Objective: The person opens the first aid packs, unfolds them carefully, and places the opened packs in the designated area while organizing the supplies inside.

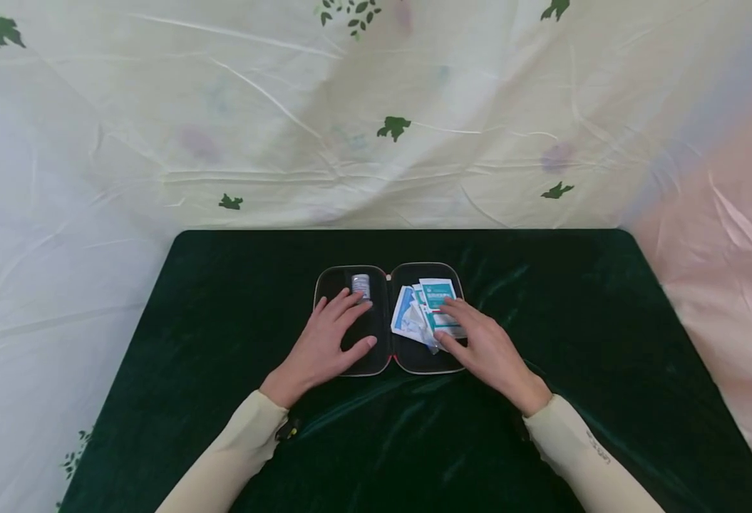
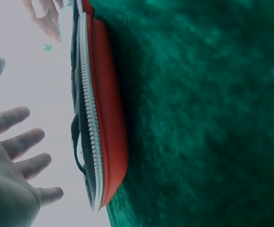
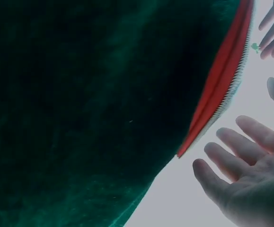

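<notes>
A zippered case lies spread open on the table, its dark lining (image 1: 378, 335) facing up and its red shell (image 2: 109, 118) showing in the left wrist view. In its left half is a small cylindrical item (image 1: 361, 286) in clear wrap with printing. Several flat white packets (image 1: 408, 317) with blue and teal print overlap in the right half. My left hand (image 1: 329, 338) hovers over the left half, fingers spread, fingertips near the cylindrical item in the head view. Above the packets is my right hand (image 1: 490, 350), fingers spread and partly covering them. Both wrist views show bare palms above the case rim.
Dark green velvety cloth (image 1: 574, 320) covers the table, with soft folds in front of the case. Behind and at the sides hangs a pale curtain (image 1: 273, 107) with green leaf shapes. Cream sleeves (image 1: 234, 434) cover both forearms.
</notes>
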`<state>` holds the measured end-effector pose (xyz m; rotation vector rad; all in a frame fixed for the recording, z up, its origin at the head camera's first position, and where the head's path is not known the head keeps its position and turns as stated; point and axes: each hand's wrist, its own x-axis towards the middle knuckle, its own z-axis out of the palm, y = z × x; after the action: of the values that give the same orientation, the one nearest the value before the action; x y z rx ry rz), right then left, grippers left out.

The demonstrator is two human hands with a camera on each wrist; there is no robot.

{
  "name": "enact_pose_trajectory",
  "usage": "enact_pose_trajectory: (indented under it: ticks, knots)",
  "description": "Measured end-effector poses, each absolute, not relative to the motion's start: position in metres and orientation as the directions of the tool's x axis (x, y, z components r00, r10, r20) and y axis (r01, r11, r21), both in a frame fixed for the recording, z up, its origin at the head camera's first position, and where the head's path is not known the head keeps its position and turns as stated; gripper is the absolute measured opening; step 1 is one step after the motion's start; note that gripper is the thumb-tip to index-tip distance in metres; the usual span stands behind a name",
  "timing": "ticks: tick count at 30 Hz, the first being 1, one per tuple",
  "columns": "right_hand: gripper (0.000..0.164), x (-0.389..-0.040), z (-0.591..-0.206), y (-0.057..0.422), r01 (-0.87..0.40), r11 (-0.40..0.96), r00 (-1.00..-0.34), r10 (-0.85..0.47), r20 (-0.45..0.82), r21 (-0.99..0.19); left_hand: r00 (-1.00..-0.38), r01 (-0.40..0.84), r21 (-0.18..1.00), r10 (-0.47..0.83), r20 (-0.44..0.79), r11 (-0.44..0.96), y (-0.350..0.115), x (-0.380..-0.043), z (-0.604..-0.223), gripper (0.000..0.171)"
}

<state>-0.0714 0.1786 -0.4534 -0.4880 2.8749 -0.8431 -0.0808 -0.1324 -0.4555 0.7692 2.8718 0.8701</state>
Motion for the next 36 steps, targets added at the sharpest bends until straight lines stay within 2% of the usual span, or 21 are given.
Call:
enact_pose_trajectory:
  ticks: [11,21,25,29,33,36]
  knots:
    - [0.056,-0.077,-0.461,0.178,-0.314,0.821,-0.926,-0.375,-0.036,-0.476,-0.846,0.458,0.488,0.534,-0.018,0.743,-0.120,-0.084,-0.459,0.070]
    - [0.051,-0.073,-0.459,0.167,-0.387,0.800,-0.907,-0.421,0.032,-0.458,-0.847,0.441,0.482,0.528,-0.054,0.757,-0.119,-0.085,-0.463,0.069]
    - [0.048,-0.071,-0.458,0.161,-0.400,0.794,-0.902,-0.430,0.042,-0.458,-0.856,0.436,0.492,0.516,-0.031,0.753,-0.117,-0.086,-0.462,0.064]
    - [0.047,-0.071,-0.457,0.157,-0.402,0.789,-0.900,-0.435,0.039,-0.466,-0.870,0.449,0.505,0.489,0.060,0.737,-0.112,-0.089,-0.461,0.051]
    - [0.047,-0.071,-0.456,0.154,-0.402,0.778,-0.899,-0.436,0.045,-0.483,-0.890,0.430,0.576,0.432,0.143,0.695,-0.105,-0.093,-0.460,0.038]
    - [0.046,-0.069,-0.456,0.152,-0.398,0.773,-0.900,-0.433,0.047,-0.493,-0.913,0.375,0.663,0.384,0.142,0.647,-0.100,-0.095,-0.458,0.033]
